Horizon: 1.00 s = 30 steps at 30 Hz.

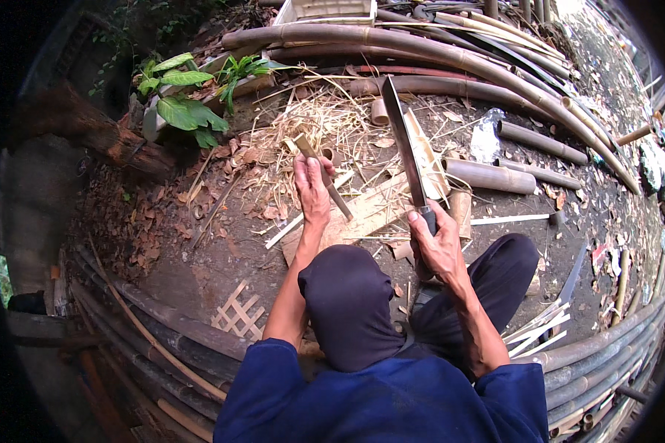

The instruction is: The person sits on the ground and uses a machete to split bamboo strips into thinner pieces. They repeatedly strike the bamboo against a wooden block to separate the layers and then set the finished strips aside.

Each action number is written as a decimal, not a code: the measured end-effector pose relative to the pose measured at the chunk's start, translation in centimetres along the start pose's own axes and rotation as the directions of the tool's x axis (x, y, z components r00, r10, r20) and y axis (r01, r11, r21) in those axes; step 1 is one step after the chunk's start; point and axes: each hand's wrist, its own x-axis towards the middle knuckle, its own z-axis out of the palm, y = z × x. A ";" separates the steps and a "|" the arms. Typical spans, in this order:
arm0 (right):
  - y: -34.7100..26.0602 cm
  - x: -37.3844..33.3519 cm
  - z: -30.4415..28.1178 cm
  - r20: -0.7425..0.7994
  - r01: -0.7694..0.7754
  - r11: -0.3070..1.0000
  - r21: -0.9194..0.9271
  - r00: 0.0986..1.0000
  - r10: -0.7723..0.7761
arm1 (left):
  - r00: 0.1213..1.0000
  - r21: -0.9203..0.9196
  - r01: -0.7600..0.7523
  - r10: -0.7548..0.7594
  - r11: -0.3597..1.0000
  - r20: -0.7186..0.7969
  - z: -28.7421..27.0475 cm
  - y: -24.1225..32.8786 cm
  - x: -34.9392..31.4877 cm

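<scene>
Leaves of a green plant [181, 111] are showing at the far left, beside a dark log [89, 133] and a litter of dry brown leaves [137, 214]. Lower left, a small woven bamboo lattice [238, 311] is lying on the ground against stacked bamboo poles [155, 343].

Moving right, the left hand [312, 184] is closing fully around a short bamboo stick [319, 171], holding it tilted with its squared upper end pointing away from the person. The stick is sitting above a flat split-bamboo slab [362, 214] and a heap of pale shavings [310, 122].

Further right, the right hand [437, 247] is wrapping tightly around the handle of a long machete [405, 144], whose blade is pointing up and away, just beside the stick but apart from it.

Risk, as a judgement: the fingers of the left hand are lying close to the blade's path; a glancing stroke on the hard, round stick could deflect the edge toward them, or toward the knee in dark trousers [506, 269] below.

Ground [199, 258] here is bare, dark earth outdoors, strewn with offcuts. Short bamboo sections [491, 176] are lying to the right, long curved poles [451, 63] are arching across the top, and thin split strips [543, 328] are resting at lower right.
</scene>
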 end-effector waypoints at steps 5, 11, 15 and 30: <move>-4.0 -1.5 -0.1 0.065 0.233 0.971 -0.048 0.971 -0.230 | 0.981 -0.141 0.043 -0.015 0.989 0.193 1.5 -0.2 -1.3; -5.5 -1.2 -0.6 0.242 0.161 0.987 -0.020 0.958 -0.151 | 0.931 -0.177 0.184 -0.114 0.967 0.346 2.9 -0.8 -4.8; -5.6 -1.6 -0.3 0.303 -0.111 0.967 0.230 0.952 0.037 | 0.912 -0.166 0.182 -0.104 0.969 0.397 3.6 -0.7 -5.8; -6.9 -2.0 -0.3 0.318 -0.184 0.974 0.130 0.938 0.135 | 0.876 -0.080 0.229 -0.170 0.970 0.452 3.4 -1.3 -6.3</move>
